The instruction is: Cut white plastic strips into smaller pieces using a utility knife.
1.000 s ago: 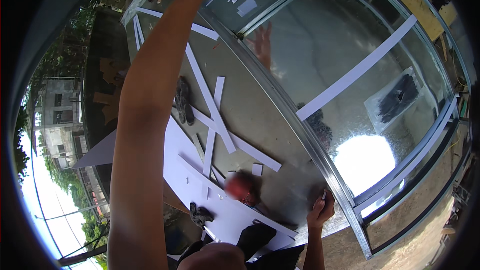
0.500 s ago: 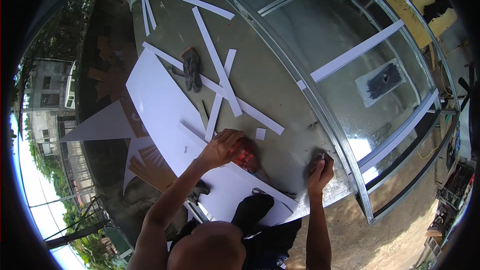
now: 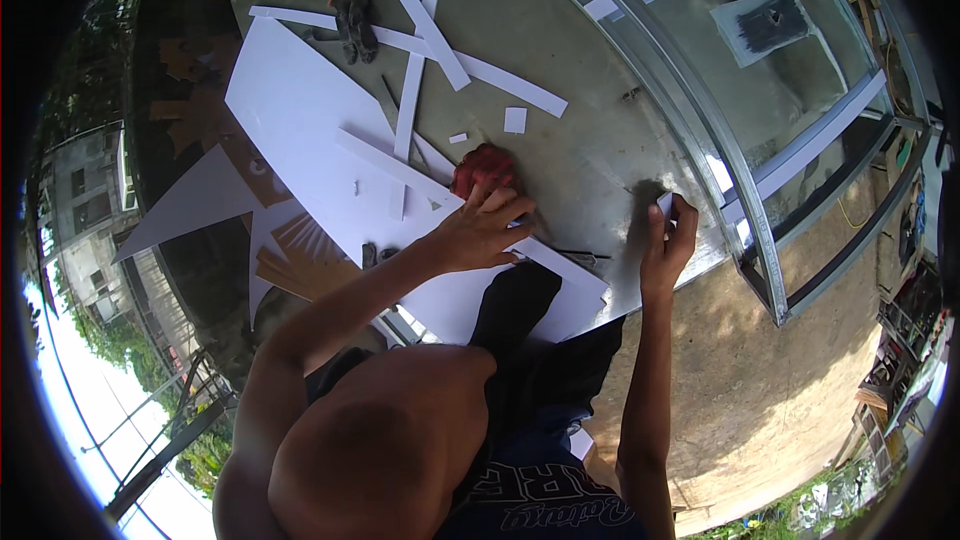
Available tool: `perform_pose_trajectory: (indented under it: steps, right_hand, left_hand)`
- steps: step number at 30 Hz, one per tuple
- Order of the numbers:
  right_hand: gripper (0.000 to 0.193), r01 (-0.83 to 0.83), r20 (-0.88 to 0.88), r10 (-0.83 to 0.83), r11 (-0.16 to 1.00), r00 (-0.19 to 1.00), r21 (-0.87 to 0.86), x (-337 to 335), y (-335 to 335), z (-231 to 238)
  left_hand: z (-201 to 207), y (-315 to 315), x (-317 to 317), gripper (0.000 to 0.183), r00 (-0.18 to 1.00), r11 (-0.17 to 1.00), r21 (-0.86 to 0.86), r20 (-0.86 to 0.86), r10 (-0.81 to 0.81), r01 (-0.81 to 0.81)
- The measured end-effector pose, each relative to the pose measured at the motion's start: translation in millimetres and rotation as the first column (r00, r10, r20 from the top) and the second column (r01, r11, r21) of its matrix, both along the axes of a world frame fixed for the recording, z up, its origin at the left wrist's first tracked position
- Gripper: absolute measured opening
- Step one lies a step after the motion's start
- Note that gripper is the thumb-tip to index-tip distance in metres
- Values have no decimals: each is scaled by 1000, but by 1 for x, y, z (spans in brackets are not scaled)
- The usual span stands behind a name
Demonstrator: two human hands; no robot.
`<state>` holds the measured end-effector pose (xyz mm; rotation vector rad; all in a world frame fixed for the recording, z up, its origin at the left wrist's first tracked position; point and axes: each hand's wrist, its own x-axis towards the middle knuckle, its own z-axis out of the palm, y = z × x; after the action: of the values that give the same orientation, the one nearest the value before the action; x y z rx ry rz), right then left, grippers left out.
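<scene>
My left hand is over the white sheet, its fingers spread and loosely bent beside a bundled red checked cloth. The fingertips overlap the cloth's near edge; whether they touch it I cannot tell. My right hand pinches a small white piece upright between thumb and fingers, over the table's near right part. A narrow white strip lies across the sheet. Small white offcuts, one square and one thin, rest beyond the cloth.
Long white strips cross each other on the grey metal table. A dark work glove lies among them. On the right stands a metal frame with glass. Star-shaped white cutouts are at the left.
The view has shifted, so the table's things appear higher. My left hand has come off the top of the red cloth to its near side, fingers spreading. The white piece in my right hand shows more clearly.
</scene>
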<state>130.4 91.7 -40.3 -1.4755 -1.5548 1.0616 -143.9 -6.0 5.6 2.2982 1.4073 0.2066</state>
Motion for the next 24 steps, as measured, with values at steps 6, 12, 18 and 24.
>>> perform_pose_trajectory:
  steps: [6,12,18,24]
  right_hand:
    - [35,-218,374,126,952,919,214,-8,7,10]
    - [37,-303,406,187,921,894,243,-33,29,10]
    - [36,-319,289,282,943,915,91,-19,53,25]
    - [34,-388,335,339,917,879,90,0,34,61]
  left_hand:
    - [-27,-9,8,31,991,988,87,-61,-119,125]
    - [-17,-1,10,37,998,988,156,61,-14,5]
    - [-12,28,7,42,997,988,139,-26,76,-72]
    - [18,54,23,33,990,947,320,-130,56,-11]
